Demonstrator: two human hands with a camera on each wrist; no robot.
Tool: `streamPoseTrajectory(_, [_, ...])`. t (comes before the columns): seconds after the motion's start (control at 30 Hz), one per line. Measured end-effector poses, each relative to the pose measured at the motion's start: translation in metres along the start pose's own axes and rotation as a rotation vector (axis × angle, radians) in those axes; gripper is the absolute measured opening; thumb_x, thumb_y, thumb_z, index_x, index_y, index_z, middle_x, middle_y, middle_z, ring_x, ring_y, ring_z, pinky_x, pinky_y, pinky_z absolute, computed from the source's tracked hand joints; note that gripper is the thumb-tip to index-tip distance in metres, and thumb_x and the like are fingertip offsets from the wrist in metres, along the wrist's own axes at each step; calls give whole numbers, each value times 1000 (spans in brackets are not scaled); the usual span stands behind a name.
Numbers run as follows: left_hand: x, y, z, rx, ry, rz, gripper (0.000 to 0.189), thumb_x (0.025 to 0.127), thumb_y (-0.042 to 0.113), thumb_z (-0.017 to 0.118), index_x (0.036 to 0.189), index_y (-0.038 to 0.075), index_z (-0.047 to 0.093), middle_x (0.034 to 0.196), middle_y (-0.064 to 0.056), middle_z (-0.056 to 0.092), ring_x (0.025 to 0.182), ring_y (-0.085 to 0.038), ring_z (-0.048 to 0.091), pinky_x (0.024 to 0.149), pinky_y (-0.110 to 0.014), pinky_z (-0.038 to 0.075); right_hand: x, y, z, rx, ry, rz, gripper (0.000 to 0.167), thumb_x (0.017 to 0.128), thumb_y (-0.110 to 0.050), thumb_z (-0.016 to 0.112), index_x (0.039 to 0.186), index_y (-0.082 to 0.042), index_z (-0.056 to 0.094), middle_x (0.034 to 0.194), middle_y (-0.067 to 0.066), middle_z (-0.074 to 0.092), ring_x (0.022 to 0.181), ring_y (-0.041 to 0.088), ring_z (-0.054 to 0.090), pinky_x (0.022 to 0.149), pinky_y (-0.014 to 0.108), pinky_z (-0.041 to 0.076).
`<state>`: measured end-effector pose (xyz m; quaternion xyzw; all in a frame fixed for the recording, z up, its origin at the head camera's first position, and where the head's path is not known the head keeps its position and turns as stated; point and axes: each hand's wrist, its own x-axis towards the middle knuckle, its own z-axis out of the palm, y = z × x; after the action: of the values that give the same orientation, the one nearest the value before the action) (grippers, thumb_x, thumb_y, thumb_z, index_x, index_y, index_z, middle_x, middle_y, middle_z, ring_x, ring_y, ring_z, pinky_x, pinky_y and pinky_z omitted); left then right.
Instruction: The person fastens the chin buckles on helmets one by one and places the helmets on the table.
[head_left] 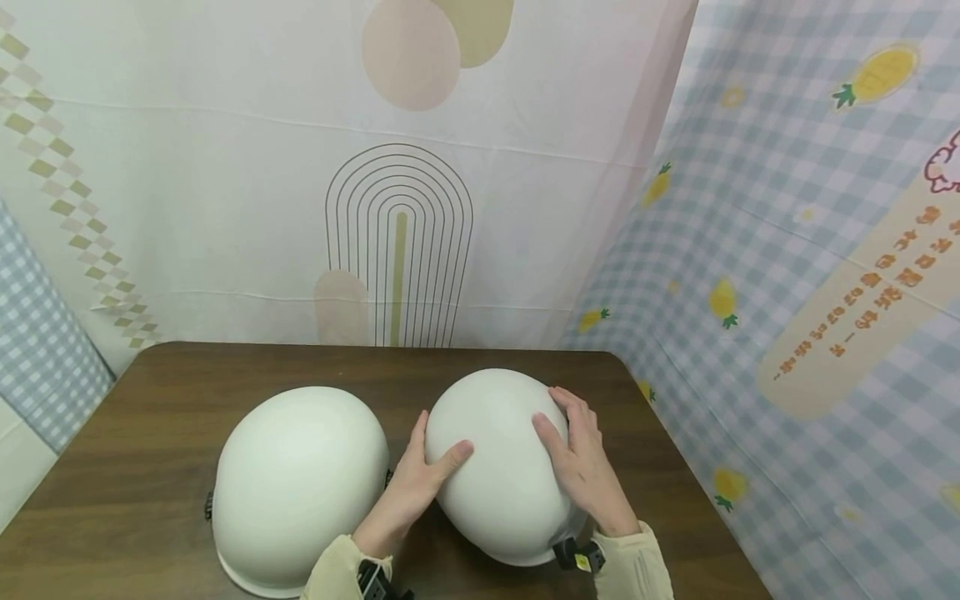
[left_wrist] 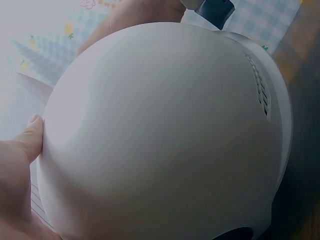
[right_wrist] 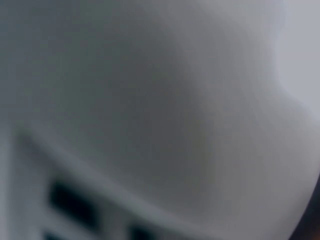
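Both hands hold a smooth white helmet (head_left: 498,467) from its two sides, over the right part of the table. My left hand (head_left: 420,475) lies along its left side, thumb on the shell and fingers partly hidden behind it. On the opposite side my right hand (head_left: 581,458) grips the upper right, with thumb and fingers spread over the curve. Slatted vents (left_wrist: 262,90) show near the helmet's rim in the left wrist view. Close up and blurred, the white shell (right_wrist: 165,110) fills the right wrist view, with dark slots at lower left.
A second white helmet (head_left: 300,483) stands on the brown wooden table (head_left: 97,508), just left of my left forearm. Small black fittings stick out at its sides. Behind the table hangs a patterned cloth (head_left: 247,225); a blue checked cloth (head_left: 750,233) hangs along the right.
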<state>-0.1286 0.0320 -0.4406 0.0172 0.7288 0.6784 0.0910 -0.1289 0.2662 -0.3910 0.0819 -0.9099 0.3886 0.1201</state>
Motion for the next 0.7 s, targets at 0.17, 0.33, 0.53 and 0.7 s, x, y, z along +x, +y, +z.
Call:
streamPoseTrajectory(0.17, [1,-1,1,2,2,-11,103,87,53,66,156,8,4,157,-25,16,140,-45,24,108,-61,25,0,0,1,0,6,4,58,100,-48,49,144,-10,41,147,6,37,132,25,32,102,60,29])
streamPoseTrajectory(0.33, [2,-3,1,9,13,-19,101,88,53,65,156,7,7,156,-25,19,139,-43,27,107,-60,27,-1,1,1,-5,-6,47,61,100,-51,45,144,-9,40,146,9,38,130,27,33,101,60,32])
streamPoseTrajectory(0.53, [3,-7,1,22,17,-32,98,88,54,64,155,4,11,155,-26,22,138,-43,30,106,-59,29,-3,5,2,-22,-41,108,64,100,-55,39,145,-10,38,146,9,38,132,29,34,100,61,34])
streamPoseTrajectory(0.7, [4,-7,0,16,14,-33,98,89,54,64,156,6,11,155,-25,21,138,-43,29,106,-60,29,-3,5,2,-21,-38,88,63,101,-54,39,145,-9,38,145,9,39,132,28,34,100,60,34])
